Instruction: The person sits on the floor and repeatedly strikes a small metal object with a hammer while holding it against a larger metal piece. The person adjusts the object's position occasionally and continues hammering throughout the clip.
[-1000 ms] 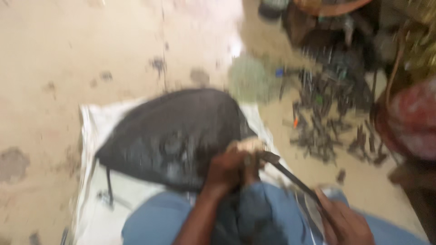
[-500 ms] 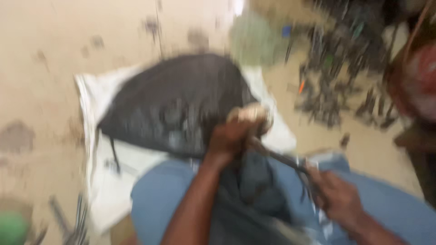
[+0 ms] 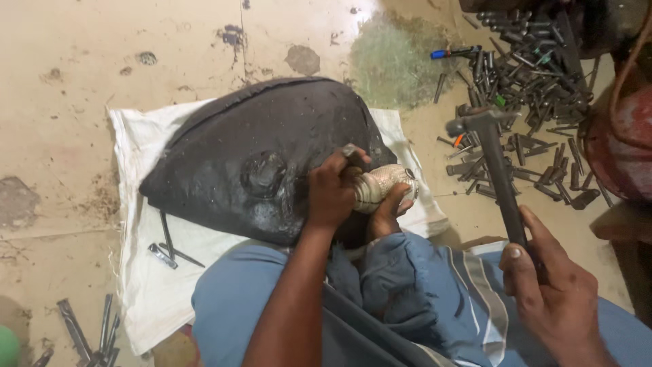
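Note:
My left hand (image 3: 333, 194) is closed around a small metal punch (image 3: 348, 151), held against a pale engraved metal piece (image 3: 382, 185). That piece rests on the right side of a large black dome-shaped block (image 3: 251, 146), and my foot (image 3: 388, 216) props it from below. Off to the right my right hand (image 3: 553, 289) grips the handle of a dark hammer (image 3: 499, 170). The hammer's head (image 3: 475, 122) is raised up and away from the piece. My blue-clothed legs (image 3: 407, 306) fill the bottom of the view.
The block lies on a white cloth (image 3: 146, 285) on a stained floor. Thin tools (image 3: 166, 251) lie on the cloth. A heap of several dark punches (image 3: 533, 68) spreads at upper right, beside a red round object (image 3: 631, 146). More tools (image 3: 88, 333) lie at lower left.
The hammer, which lay low near the piece and my left hand, is now lifted up and to the right. My left hand stays on the punch.

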